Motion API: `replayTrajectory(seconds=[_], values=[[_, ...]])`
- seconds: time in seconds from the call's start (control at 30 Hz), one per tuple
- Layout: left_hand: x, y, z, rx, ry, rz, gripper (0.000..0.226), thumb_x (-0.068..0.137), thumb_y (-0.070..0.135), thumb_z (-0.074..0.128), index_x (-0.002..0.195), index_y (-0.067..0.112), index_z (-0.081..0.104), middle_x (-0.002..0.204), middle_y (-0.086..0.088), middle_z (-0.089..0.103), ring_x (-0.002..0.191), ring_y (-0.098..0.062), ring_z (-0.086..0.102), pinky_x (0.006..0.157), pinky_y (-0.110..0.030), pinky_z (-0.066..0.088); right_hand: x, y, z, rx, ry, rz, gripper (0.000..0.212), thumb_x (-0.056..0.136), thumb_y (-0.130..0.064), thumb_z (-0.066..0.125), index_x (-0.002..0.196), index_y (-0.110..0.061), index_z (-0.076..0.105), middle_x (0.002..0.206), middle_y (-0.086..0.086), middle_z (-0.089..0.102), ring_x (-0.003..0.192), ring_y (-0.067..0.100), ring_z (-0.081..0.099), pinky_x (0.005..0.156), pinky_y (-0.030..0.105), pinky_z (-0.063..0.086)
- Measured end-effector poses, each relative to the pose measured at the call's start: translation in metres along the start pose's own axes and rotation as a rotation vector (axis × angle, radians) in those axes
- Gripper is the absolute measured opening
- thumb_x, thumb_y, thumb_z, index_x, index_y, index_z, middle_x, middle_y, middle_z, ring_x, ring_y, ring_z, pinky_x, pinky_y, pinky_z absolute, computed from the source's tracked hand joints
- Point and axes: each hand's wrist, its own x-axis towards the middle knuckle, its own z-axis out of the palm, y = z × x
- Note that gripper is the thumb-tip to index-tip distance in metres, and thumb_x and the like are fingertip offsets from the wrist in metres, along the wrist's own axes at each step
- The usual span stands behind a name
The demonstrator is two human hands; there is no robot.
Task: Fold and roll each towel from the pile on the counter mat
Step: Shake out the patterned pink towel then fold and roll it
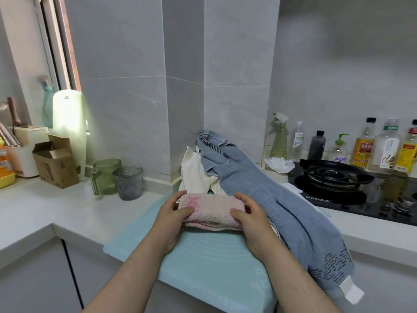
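A pink towel (212, 211) lies rolled up across the far part of the light blue counter mat (203, 256). My left hand (173, 213) grips its left end, fingers over the top and thumb in front. My right hand (248, 220) grips its right end the same way. Behind and to the right lies the pile: a long blue-grey towel (270, 197) stretches from the wall corner down over the mat's right edge, and a cream towel (194, 175) sits crumpled under it.
A green jug (105, 177) and a grey glass cup (129, 182) stand on the white counter to the left, beside a cardboard box (55, 163). At the right are a black gas stove (334, 179) and several bottles along the wall.
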Motion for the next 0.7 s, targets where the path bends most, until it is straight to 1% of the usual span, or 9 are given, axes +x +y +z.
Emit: replayTrajectory(seconds=[0.17, 0.27, 0.33, 0.4, 0.43, 0.5, 0.57, 0.63, 0.7], values=[[0.001, -0.004, -0.002, 0.061, 0.025, 0.015, 0.048, 0.091, -0.002, 0.059, 0.133, 0.019, 0.049, 0.113, -0.021, 0.059, 0.092, -0.032, 0.066, 0.089, -0.045, 0.054, -0.002, -0.003, 0.003, -0.016, -0.002, 0.013, 0.041, 0.086, -0.001, 0.064, 0.115, -0.029, 0.063, 0.120, 0.003, 0.063, 0.106, 0.019, 0.063, 0.097, 0.036, 0.051], [0.001, -0.007, -0.003, 0.122, 0.024, 0.048, 0.046, 0.093, 0.004, 0.058, 0.134, 0.023, 0.049, 0.119, -0.020, 0.059, 0.102, -0.033, 0.065, 0.093, -0.046, 0.053, -0.007, -0.002, 0.001, -0.067, -0.018, -0.025, 0.047, 0.088, -0.004, 0.065, 0.127, -0.029, 0.058, 0.126, -0.002, 0.059, 0.110, 0.012, 0.060, 0.101, 0.032, 0.047], [0.000, -0.007, -0.003, 0.128, 0.007, 0.056, 0.040, 0.095, 0.004, 0.057, 0.128, 0.026, 0.054, 0.120, -0.016, 0.061, 0.104, -0.030, 0.065, 0.094, -0.044, 0.053, -0.010, -0.002, -0.001, -0.117, -0.035, -0.065, 0.054, 0.089, -0.005, 0.065, 0.137, -0.027, 0.051, 0.127, -0.008, 0.056, 0.112, 0.003, 0.056, 0.099, 0.024, 0.045], [-0.001, -0.007, -0.004, 0.131, -0.003, 0.058, 0.034, 0.095, 0.004, 0.056, 0.118, 0.029, 0.060, 0.119, -0.012, 0.064, 0.106, -0.028, 0.065, 0.098, -0.045, 0.051, -0.012, -0.004, -0.003, -0.144, -0.054, -0.090, 0.052, 0.090, -0.005, 0.064, 0.136, -0.027, 0.051, 0.124, -0.009, 0.057, 0.109, -0.002, 0.055, 0.092, 0.015, 0.047], [-0.002, -0.007, -0.005, 0.133, -0.004, 0.058, 0.033, 0.095, 0.003, 0.056, 0.115, 0.029, 0.062, 0.119, -0.011, 0.065, 0.107, -0.027, 0.064, 0.100, -0.045, 0.049, -0.011, -0.004, -0.004, -0.148, -0.066, -0.089, 0.048, 0.091, -0.004, 0.062, 0.133, -0.027, 0.054, 0.123, -0.008, 0.058, 0.108, -0.001, 0.056, 0.088, 0.013, 0.048], [-0.001, -0.008, -0.006, 0.115, -0.002, 0.056, 0.033, 0.094, 0.000, 0.056, 0.115, 0.023, 0.065, 0.118, -0.010, 0.067, 0.109, -0.028, 0.064, 0.103, -0.048, 0.047, -0.010, -0.002, -0.006, -0.133, -0.081, -0.068, 0.041, 0.091, -0.002, 0.061, 0.122, -0.029, 0.061, 0.123, -0.004, 0.061, 0.108, 0.007, 0.060, 0.086, 0.015, 0.051], [-0.001, -0.009, -0.008, 0.103, 0.010, 0.051, 0.032, 0.093, 0.000, 0.057, 0.117, 0.020, 0.065, 0.119, -0.011, 0.067, 0.110, -0.029, 0.063, 0.104, -0.049, 0.046, -0.009, 0.000, -0.007, -0.103, -0.078, -0.048, 0.039, 0.090, -0.001, 0.062, 0.110, -0.034, 0.067, 0.121, 0.001, 0.064, 0.108, 0.016, 0.062, 0.092, 0.025, 0.052], [-0.001, -0.010, -0.010, 0.119, 0.011, 0.044, 0.033, 0.093, 0.002, 0.058, 0.119, 0.020, 0.064, 0.120, -0.010, 0.067, 0.113, -0.030, 0.062, 0.104, -0.050, 0.046, -0.008, 0.003, -0.007, -0.083, -0.062, -0.027, 0.037, 0.089, -0.002, 0.063, 0.105, -0.035, 0.070, 0.117, 0.002, 0.066, 0.108, 0.021, 0.063, 0.097, 0.035, 0.052], [-0.001, -0.010, -0.010, 0.134, 0.011, 0.028, 0.034, 0.091, 0.004, 0.062, 0.120, 0.022, 0.064, 0.120, -0.010, 0.066, 0.112, -0.029, 0.063, 0.103, -0.047, 0.047, -0.008, 0.004, -0.008, -0.058, -0.055, -0.014, 0.037, 0.089, -0.001, 0.063, 0.105, -0.034, 0.070, 0.115, 0.000, 0.067, 0.108, 0.020, 0.064, 0.096, 0.035, 0.052]])
